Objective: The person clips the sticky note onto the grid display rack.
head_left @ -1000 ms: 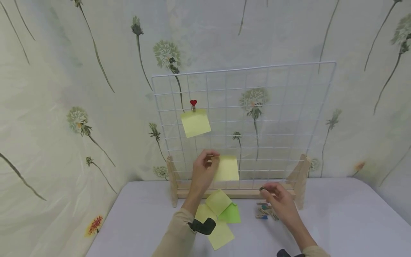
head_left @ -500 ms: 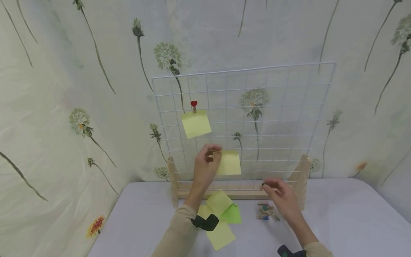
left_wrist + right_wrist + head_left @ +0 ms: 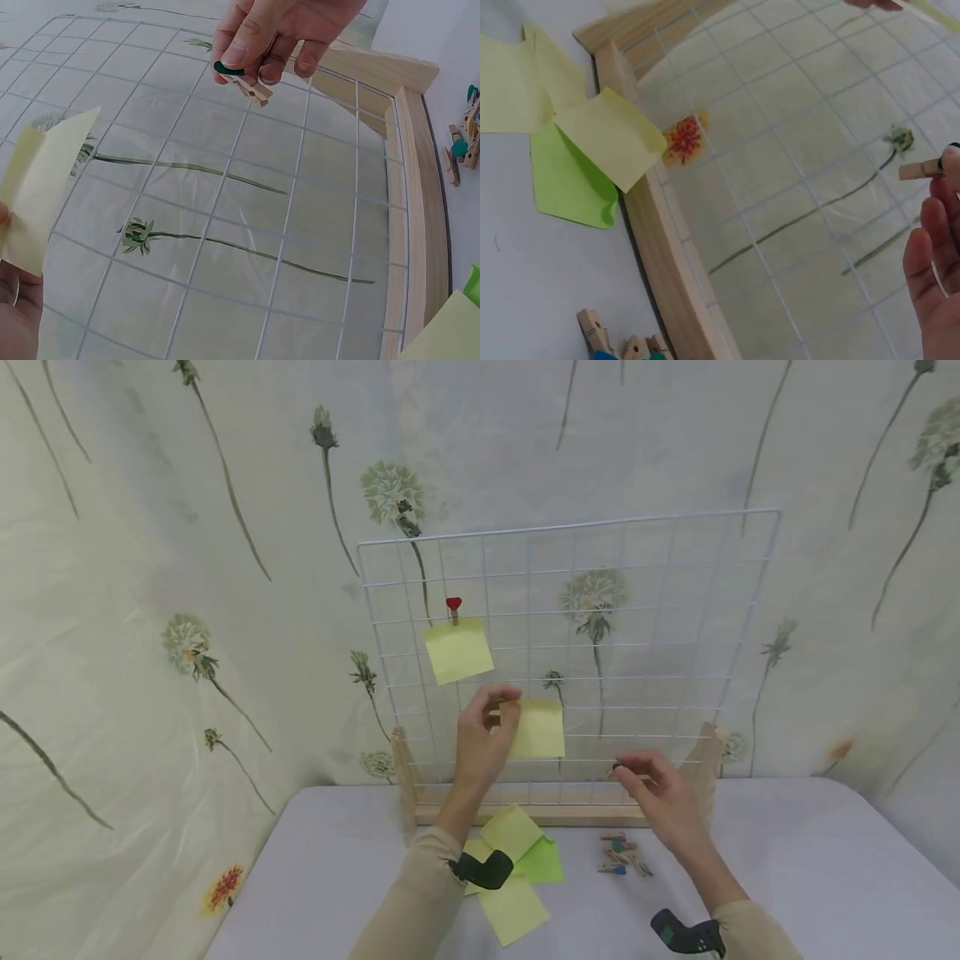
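Yellow note point(image 3: 540, 729), wooden clothespin point(image 3: 253, 88): pinched in left, right hands point(image 3: 482, 739) point(image 3: 667, 802)

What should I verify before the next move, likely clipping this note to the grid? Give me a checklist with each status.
1. Left hand secure on the held note: ok, pinched near its upper left corner in the head view.
2. Right hand has the green-topped clothespin: ok, pinched by its green end, bare wooden end sticking out.
3. Clothespin at the note: not ok, they are apart.
4. Held note flat against the wire grid: cannot tell, contact is unclear.
5. Hung note secured: ok, hanging from the red heart clip.
6. Spare clothespins at hand: ok, piled on the table.
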The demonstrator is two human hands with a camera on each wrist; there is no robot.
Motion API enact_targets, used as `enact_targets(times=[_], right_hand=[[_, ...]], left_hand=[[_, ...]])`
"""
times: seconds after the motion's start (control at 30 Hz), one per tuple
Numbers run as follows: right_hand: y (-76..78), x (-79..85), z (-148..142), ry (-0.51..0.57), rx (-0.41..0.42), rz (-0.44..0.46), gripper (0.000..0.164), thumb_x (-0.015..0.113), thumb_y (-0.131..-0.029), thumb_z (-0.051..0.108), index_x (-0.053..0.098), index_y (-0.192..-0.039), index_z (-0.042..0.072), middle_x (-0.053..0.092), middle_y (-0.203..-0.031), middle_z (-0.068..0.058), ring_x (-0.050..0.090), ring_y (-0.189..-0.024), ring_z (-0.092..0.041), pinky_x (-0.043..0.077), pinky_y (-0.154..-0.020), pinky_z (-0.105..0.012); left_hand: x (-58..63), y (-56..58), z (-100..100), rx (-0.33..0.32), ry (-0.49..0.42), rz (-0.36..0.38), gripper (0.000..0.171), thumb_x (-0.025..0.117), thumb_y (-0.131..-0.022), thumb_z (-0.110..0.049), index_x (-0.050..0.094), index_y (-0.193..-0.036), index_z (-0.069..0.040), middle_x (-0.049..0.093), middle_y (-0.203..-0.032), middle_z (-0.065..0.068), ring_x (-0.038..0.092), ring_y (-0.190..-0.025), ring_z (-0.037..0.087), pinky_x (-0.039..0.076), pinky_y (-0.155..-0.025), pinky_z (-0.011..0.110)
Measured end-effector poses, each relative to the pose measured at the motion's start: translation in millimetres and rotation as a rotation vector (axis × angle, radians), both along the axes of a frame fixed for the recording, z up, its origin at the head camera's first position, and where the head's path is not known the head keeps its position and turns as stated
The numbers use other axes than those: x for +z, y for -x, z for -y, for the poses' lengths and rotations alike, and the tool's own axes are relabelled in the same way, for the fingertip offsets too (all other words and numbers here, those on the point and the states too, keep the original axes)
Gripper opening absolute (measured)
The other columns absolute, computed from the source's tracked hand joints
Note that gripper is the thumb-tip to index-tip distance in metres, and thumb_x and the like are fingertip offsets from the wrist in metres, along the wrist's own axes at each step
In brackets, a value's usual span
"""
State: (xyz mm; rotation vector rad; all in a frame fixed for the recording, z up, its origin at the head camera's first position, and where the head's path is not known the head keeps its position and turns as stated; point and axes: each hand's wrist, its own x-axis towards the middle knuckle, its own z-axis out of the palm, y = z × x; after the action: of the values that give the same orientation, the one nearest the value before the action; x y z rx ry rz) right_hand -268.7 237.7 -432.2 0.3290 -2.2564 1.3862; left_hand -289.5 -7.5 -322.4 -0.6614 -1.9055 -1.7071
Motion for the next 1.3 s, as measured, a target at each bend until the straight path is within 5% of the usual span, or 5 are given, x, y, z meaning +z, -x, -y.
enact_targets(times=[0.27,0.6,0.97,1.3], right_hand=[[0.0,23.6,5.1,0.011,0.042,-0.076,0.021,0.059,-0.093,0.013,0.058,-0.112,0.006,0.059,-0.103,0.009,0.054,-0.095,0.005,0.047,-0.077,-0.009],[-19.4,62.4,23.5,-0.046,0.019,-0.132,0.017,0.059,-0.092,0.006,0.058,-0.108,0.0,0.061,-0.1,-0.006,0.054,-0.091,0.007,0.047,-0.074,-0.008],[-17.4,76.7,31.2,-0.019,0.016,-0.128,0.021,0.059,-0.093,0.011,0.058,-0.11,-0.001,0.061,-0.101,-0.003,0.057,-0.089,0.003,0.047,-0.072,-0.009],[-16.0,85.5,31.6,0.006,0.034,-0.164,0.019,0.059,-0.092,0.008,0.059,-0.109,-0.002,0.062,-0.098,-0.003,0.058,-0.087,0.002,0.047,-0.069,-0.009]], left_hand=[[13.1,3.9,5.0,-0.005,-0.026,0.001,0.018,0.055,-0.091,0.0,0.059,-0.108,0.002,0.063,-0.108,0.022,0.061,-0.096,0.026,0.049,-0.074,0.027],[23.5,3.9,6.7,0.008,-0.024,0.002,0.018,0.054,-0.091,0.001,0.059,-0.108,0.003,0.063,-0.107,0.019,0.062,-0.093,0.028,0.05,-0.074,0.026],[27.9,17.9,4.2,0.073,-0.066,-0.029,0.019,0.055,-0.091,-0.001,0.062,-0.109,-0.002,0.065,-0.104,0.015,0.065,-0.087,0.026,0.051,-0.07,0.023],[40.6,5.4,0.1,0.011,-0.054,0.0,0.018,0.056,-0.089,0.0,0.062,-0.106,0.001,0.064,-0.105,0.018,0.065,-0.087,0.032,0.049,-0.067,0.02]])
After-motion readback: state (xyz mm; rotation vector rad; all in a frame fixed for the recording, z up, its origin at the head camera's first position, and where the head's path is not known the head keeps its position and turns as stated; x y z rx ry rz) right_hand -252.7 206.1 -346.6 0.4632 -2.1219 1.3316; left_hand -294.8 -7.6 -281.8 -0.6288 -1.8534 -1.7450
